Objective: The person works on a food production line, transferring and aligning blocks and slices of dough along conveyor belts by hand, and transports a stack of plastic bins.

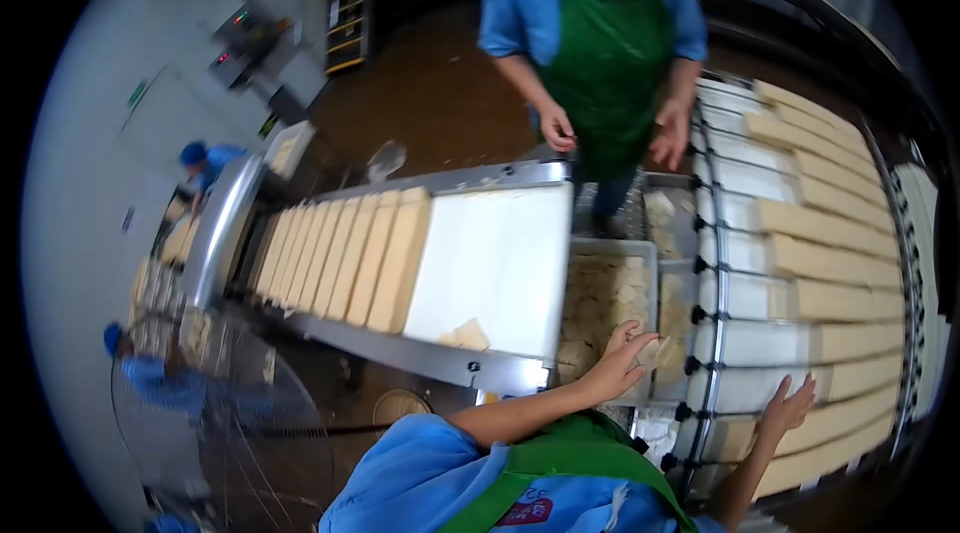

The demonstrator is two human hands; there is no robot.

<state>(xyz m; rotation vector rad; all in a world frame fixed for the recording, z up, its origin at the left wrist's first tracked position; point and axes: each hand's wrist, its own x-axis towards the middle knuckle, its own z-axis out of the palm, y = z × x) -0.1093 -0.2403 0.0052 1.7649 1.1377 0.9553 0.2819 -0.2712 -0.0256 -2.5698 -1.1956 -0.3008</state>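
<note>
My left hand (615,365) is over the edge of a grey bin (648,278) of pale broken pieces, its fingers curled round a small pale piece (648,353). To the right, my right hand (790,407) has its fingers spread above the wide conveyor (745,343), beside long pale slabs (850,301). Nothing shows in that hand. On the narrower belt (490,253) to the left, several slabs (385,258) lie side by side, and a loose scrap (465,335) rests near its front edge.
Across the bin stands a co-worker in a green apron (610,63), both hands near waist height. A metal cover (225,228) spans the narrower belt at the left. More people in blue (160,381) are at the far left. Black-knobbed rails (703,263) edge the wide conveyor.
</note>
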